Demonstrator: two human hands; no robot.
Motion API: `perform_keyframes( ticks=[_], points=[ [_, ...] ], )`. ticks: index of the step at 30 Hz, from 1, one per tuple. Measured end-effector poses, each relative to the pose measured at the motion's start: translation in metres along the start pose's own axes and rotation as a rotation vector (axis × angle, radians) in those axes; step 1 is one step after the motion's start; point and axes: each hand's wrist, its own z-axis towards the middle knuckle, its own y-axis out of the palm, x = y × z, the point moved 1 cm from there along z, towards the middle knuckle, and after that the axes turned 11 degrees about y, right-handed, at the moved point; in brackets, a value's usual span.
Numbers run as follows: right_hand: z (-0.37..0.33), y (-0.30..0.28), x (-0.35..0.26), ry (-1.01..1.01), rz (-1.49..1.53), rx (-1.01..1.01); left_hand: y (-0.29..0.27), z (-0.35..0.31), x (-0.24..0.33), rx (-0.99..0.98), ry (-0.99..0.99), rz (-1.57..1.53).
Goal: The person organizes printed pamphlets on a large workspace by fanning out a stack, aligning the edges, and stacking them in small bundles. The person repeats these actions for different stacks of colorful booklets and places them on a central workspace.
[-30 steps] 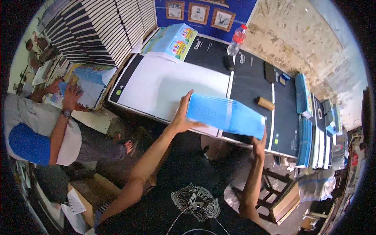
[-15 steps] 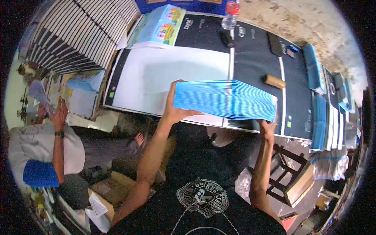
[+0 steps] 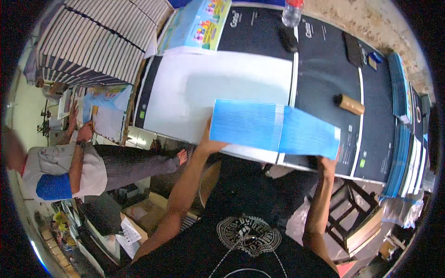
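Note:
A thick stack of blue folded sheets (image 3: 245,124) is held in front of me, over the near edge of the table. Its layered edges face up, and a pale line crosses it near the middle, where the stack bends. My left hand (image 3: 212,139) grips the left end, its fingers partly hidden behind the sheets. At the lower right corner, my right hand (image 3: 328,165) is closed on the other end. Beneath the stack lies a large white sheet (image 3: 171,102) on the black-covered table (image 3: 324,78).
Colourful printed sheets (image 3: 197,30), a bottle (image 3: 292,14) and a brown cylinder (image 3: 351,104) rest on the table. Blue stacks (image 3: 397,157) line its right end. At left, a co-worker (image 3: 65,169) sits below a tall pile of bound layers (image 3: 88,44). A dark stool (image 3: 352,213) stands lower right.
My view has shifted, so the table sits further right. The blue stack stays between both hands, its right part now less sharply bent. The co-worker's hands have moved in toward the sheets at left.

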Motion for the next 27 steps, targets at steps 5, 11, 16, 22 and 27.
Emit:
perform_keyframes(
  ticks=[5,11,16,22,27],
  points=[
    [0.001,0.001,0.008,-0.022,0.043,0.035,-0.046,0.002,0.046,-0.106,0.158,-0.013],
    [0.006,0.015,-0.009,0.029,0.128,0.063,-0.069,0.044,0.227,-0.251,0.451,0.302],
    [0.007,0.012,0.012,-0.026,0.094,0.089,0.005,0.071,0.182,-0.402,0.458,0.603],
    [0.001,0.006,-0.007,-0.004,0.124,-0.065,0.013,0.063,0.193,-0.41,0.412,0.691],
    [-0.003,0.011,-0.019,-0.117,0.051,0.016,0.006,0.082,0.179,-0.322,0.409,0.685]
  ],
)
